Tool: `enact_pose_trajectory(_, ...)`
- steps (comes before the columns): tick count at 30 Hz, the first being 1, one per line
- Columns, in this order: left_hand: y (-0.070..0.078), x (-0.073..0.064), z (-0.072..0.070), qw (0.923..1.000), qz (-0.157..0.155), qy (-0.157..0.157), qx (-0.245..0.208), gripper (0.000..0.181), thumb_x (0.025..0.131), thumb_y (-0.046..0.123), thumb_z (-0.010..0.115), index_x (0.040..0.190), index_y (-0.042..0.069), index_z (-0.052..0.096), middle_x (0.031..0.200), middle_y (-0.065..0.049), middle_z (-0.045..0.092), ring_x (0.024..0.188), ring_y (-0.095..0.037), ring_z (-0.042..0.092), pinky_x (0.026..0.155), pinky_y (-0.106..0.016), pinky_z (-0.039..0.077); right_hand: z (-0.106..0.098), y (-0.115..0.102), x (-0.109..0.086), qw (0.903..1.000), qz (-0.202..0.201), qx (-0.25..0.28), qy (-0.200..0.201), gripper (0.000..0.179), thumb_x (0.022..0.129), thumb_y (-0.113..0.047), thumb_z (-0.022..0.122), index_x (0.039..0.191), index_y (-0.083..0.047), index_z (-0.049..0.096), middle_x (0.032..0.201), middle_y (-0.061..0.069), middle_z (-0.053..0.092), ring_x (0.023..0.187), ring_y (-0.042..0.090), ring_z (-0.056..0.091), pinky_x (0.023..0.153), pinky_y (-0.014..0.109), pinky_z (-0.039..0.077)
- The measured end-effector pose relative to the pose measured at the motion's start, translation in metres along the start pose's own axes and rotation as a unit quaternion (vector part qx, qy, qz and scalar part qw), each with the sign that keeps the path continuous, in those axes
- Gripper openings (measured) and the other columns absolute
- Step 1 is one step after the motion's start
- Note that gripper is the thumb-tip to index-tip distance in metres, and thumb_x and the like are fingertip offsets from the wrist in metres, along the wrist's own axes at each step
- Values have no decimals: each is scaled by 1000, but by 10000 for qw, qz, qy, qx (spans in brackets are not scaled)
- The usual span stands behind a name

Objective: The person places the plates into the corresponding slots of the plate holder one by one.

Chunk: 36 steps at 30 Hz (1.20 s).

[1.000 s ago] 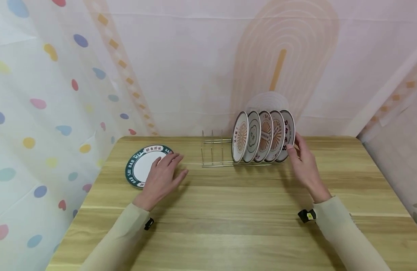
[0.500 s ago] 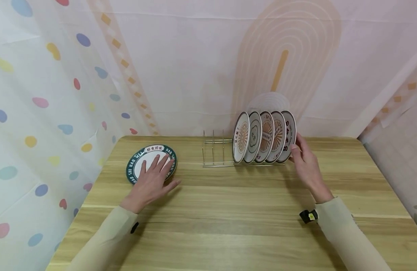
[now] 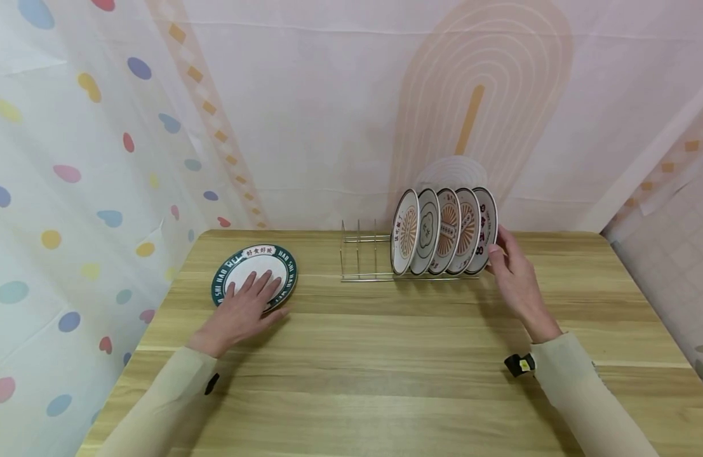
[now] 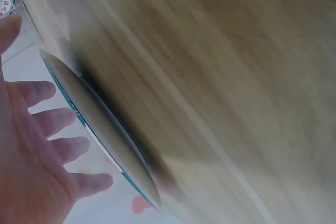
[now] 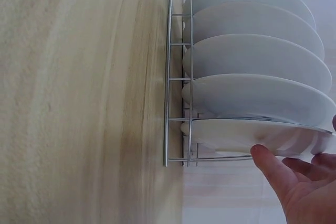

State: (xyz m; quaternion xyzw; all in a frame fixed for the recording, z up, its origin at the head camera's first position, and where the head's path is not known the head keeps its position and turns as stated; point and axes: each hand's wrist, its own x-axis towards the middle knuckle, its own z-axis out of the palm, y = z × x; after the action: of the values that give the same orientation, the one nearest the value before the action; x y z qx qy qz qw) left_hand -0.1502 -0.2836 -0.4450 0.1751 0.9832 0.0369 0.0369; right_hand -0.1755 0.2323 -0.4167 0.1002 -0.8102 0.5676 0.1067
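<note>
My left hand (image 3: pixel 237 317), fingers spread, reaches over the near part of a green-rimmed white plate (image 3: pixel 230 273) that lies face up at the table's left. The left wrist view shows its fingertips at the rim of this plate (image 4: pixel 102 124). At the right, my right hand (image 3: pixel 517 279) holds the edge of the outermost plate (image 3: pixel 484 219) in a wire dish rack (image 3: pixel 358 278). In the right wrist view the thumb (image 5: pixel 262 156) rests against that plate's white back, and the other fingers are partly hidden at its far edge.
Several patterned plates (image 3: pixel 405 231) stand upright side by side in the rack's right part, leaning slightly. Bare wire slots show at the rack's left. A patterned cloth (image 3: pixel 305 127) hangs behind the wooden table (image 3: pixel 374 368).
My left hand has moved left and nearer the body, from the right edge of the green-rimmed plate to its near side. My right hand stays at the outermost plate.
</note>
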Motion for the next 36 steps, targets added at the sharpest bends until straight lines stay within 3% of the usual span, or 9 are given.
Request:
enact_pose_trajectory(6,-4,-3,0,9998,179,-22,-39,63,106,46,54,154,5,48,157,-24,45,144,-51,38,111,-72,31,0,2,0,10000,3,-88,24,53,114,-22,38,163,-6,27,156,26,42,131,45,54,90,19,54)
enact_pose_trajectory(13,-7,-7,-3,9980,594,211,69,45,102,24,68,143,5,62,145,-24,58,129,-45,57,102,-60,49,0,1,0,9998,43,-176,32,53,114,-24,38,164,-7,27,155,26,43,131,44,55,92,26,55)
enact_pose_trajectory(23,-5,-15,-5,9975,651,269,16,38,98,14,73,134,8,70,135,-21,67,121,-42,65,93,-60,55,2,1,0,9999,44,-88,41,54,114,-25,39,163,-6,29,155,26,43,130,45,56,91,27,56)
enact_pose_trajectory(31,-1,-27,-5,9917,877,873,358,37,96,7,74,132,6,70,126,-17,72,110,-37,71,84,-54,59,3,0,-1,9998,105,-139,44,54,114,-26,39,163,-7,28,156,26,42,131,45,55,93,33,56)
enact_pose_trajectory(36,4,-33,-8,9834,1016,1456,386,37,95,4,74,131,6,68,118,-18,75,98,-36,75,72,-52,61,3,0,-1,9998,138,-120,64,54,114,-24,39,163,-5,27,156,27,41,130,45,55,93,32,56)
